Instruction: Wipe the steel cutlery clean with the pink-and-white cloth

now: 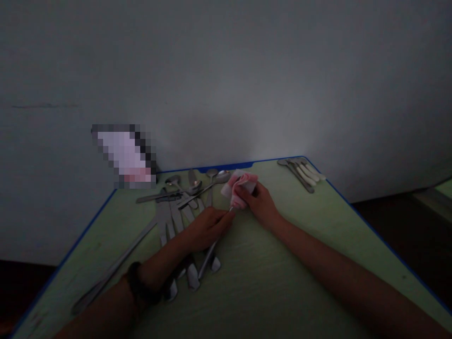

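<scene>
Near the middle of the table, my left hand (212, 227) is closed around a slim metal piece of cutlery (207, 262), its handle sticking out below the fingers toward me. The far end of that piece goes into a crumpled pink and white cloth (240, 186), so its kind is hidden. My right hand (260, 201) grips the cloth around that end. Just left of and beneath my left hand lies a loose spread of metal cutlery (171, 219), with spoon bowls such as a shiny spoon (194, 187) at its far side.
At the table's far right corner lies a small group of cutlery (300, 173), some with white handles. A long metal utensil (113, 270) stretches along the left side. A blurred-out upright object (123, 155) leans at the wall. The green table (282, 287) has a blue edge.
</scene>
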Tool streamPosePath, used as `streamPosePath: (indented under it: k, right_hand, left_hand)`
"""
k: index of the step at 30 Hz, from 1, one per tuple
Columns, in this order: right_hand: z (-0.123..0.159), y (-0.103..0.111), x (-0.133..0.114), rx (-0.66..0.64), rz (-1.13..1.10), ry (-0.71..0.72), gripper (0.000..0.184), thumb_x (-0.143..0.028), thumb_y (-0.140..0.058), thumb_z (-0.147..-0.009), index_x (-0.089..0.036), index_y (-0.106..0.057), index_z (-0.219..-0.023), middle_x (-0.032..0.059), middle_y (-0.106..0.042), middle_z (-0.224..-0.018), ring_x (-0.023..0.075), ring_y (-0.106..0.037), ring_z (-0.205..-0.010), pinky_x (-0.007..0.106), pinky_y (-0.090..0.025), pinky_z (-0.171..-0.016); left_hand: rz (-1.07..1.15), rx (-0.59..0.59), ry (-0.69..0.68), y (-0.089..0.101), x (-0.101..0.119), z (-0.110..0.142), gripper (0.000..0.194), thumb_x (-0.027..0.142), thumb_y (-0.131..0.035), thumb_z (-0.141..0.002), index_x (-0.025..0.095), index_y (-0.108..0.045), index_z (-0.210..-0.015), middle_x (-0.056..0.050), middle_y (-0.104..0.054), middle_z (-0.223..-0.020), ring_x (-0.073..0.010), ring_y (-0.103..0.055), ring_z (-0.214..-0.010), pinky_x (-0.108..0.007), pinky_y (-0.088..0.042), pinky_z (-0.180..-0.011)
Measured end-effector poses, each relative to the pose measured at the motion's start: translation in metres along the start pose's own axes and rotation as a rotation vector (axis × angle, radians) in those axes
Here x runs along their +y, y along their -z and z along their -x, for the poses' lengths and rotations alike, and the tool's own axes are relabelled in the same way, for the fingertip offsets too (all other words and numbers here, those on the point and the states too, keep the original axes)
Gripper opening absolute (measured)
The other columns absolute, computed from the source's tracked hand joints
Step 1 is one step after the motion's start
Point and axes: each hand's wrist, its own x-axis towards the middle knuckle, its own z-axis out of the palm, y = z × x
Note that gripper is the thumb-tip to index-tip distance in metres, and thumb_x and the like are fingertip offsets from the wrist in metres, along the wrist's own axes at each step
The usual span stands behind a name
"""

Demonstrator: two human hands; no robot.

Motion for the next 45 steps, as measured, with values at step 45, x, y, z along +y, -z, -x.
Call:
streamPosePath:
  k: [45]
  right_hand:
    - [0.003,-0.001,0.001,0.077,0.015,-0.067,0.046,-0.058,-0.047,-0.076,-0.015,-0.062,-0.075,0.0018,-0.061,-0.068,0.0127,-0.052,-0.064,0.024,-0.041,-0.061]
  left_hand:
    - [0.023,0.048,0.018,-0.004,0.009,-0.001,0.049,0.046,-0.026,-0.092,0.016,-0.042,-0.056,0.006,-0.04,-0.049,-0.0073,-0.039,-0.047,-0.019,-0.031,-0.05]
